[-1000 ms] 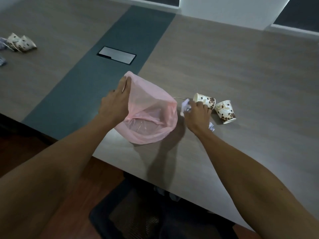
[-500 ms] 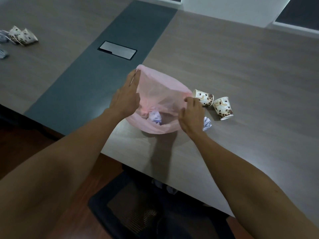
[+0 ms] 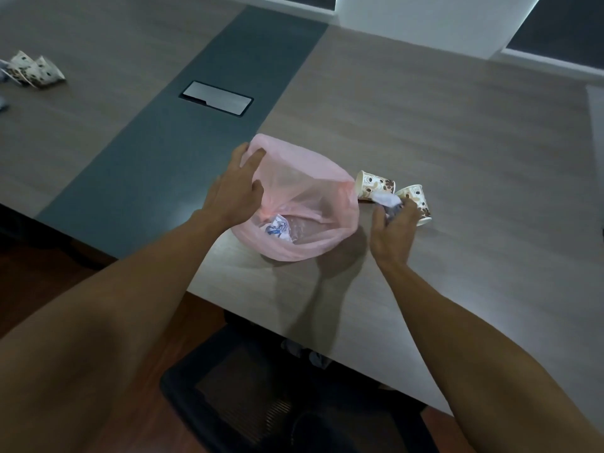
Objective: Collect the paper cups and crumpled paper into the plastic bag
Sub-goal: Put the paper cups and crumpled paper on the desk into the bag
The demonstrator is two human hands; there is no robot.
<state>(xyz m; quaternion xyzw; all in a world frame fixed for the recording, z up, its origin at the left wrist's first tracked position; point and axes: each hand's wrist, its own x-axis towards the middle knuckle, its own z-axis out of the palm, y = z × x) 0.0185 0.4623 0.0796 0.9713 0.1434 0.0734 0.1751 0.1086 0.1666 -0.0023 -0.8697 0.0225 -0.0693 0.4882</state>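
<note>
Paper wad (image 3: 387, 200) sits pinched at the right hand's (image 3: 394, 233) fingertips, just right of the pink bag (image 3: 304, 204) and touching the two cups (image 3: 376, 186) lying on the table (image 3: 457, 142). Left hand (image 3: 235, 191) clamps the bag rim, holding the mouth open; one wad (image 3: 277, 228) is already inside. Risks: light pinch could drop the wad, the hand could knock the cups rolling, or the limp rim sags shut.

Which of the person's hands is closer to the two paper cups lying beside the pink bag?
The right hand. It sits right in front of the paper cups, holding crumpled paper. The left hand is across the pink bag, gripping its far edge.
</note>
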